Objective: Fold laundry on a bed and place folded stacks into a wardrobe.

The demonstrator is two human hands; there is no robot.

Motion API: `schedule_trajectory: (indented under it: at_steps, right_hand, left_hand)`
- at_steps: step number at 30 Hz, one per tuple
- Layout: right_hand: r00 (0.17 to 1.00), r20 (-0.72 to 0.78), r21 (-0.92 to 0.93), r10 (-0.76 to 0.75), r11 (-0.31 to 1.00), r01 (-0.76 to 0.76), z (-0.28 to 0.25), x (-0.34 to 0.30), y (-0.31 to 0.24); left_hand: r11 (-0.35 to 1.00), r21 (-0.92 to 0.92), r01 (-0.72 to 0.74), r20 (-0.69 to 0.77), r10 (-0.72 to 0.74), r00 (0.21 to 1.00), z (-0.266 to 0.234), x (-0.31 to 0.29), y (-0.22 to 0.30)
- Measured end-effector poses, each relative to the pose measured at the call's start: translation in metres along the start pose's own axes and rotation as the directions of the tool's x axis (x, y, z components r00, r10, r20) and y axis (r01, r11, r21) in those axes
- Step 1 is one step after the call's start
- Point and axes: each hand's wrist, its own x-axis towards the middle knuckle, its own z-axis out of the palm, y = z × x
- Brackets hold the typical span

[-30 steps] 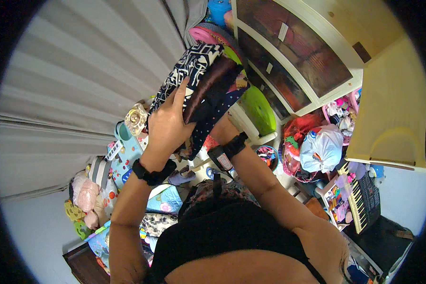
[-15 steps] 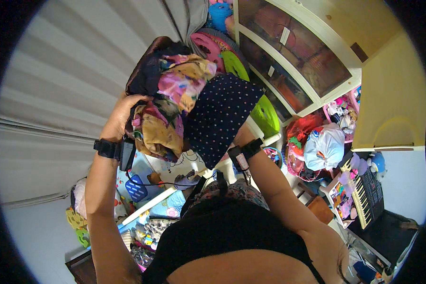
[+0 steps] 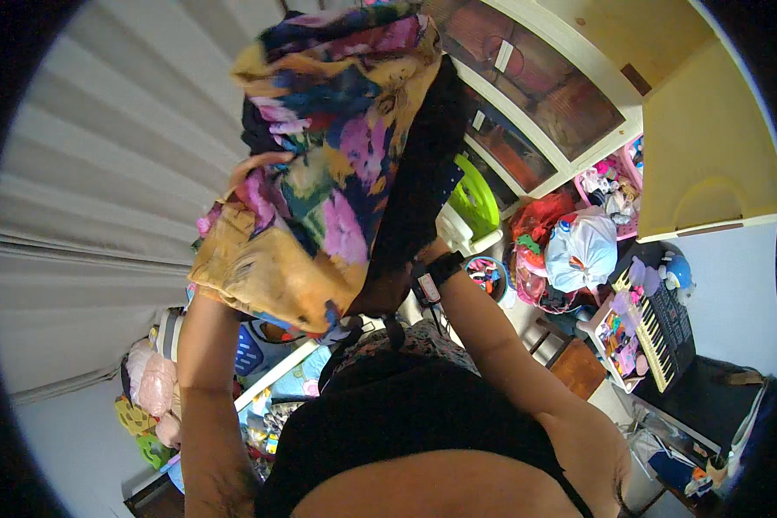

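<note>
Grey curtain [image 3: 104, 173], hands [image 3: 249, 174] raised and apart, holding up floral cloth [image 3: 332, 194]

Indoor light moderate, fairly even; from where I stand, no source shows. Left of the left hand [image 3: 249, 175], curtain [image 3: 104, 173] reads grey, soft shadows in its folds. Right of the right hand [image 3: 430, 251], white bag [image 3: 581, 256] stands out bright. Between hands: floral cloth [image 3: 337, 164] slightly soft; black cloth [image 3: 416, 164] nearly detail-less. Beyond them, cabinet [image 3: 570, 69] edges bow; outer rim goes black.
</note>
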Motion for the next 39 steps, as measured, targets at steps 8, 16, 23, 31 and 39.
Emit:
schedule_trajectory:
  at_steps: [8, 16, 23, 31, 39]
  right_hand:
    - [1.000, -0.010, 0.008, 0.011, 1.000, -0.011, 0.012, -0.027, -0.008]
    - [0.999, -0.035, 0.031, 0.001, 1.000, 0.000, 0.013, -0.042, -0.016]
    - [0.991, -0.031, 0.090, -0.128, 0.987, 0.130, 0.028, -0.037, -0.057]
    - [0.946, -0.057, 0.213, -0.318, 0.922, 0.323, 0.043, -0.009, -0.109]
    - [0.924, -0.085, 0.335, -0.372, 0.863, 0.378, 0.046, -0.007, -0.128]
  left_hand:
    - [0.663, 0.037, 0.748, 0.099, -0.747, 0.657, 0.053, -0.025, 0.001]
    - [0.857, 0.037, 0.514, 0.173, -0.512, 0.841, 0.069, -0.019, 0.048]
    - [0.594, 0.779, 0.201, -0.169, -0.109, 0.979, 0.060, -0.016, 0.055]
    - [0.408, 0.900, -0.154, 0.037, 0.280, 0.959, 0.156, -0.039, 0.082]
    - [0.894, 0.315, 0.318, -0.320, -0.216, 0.923, 0.125, -0.006, 0.110]
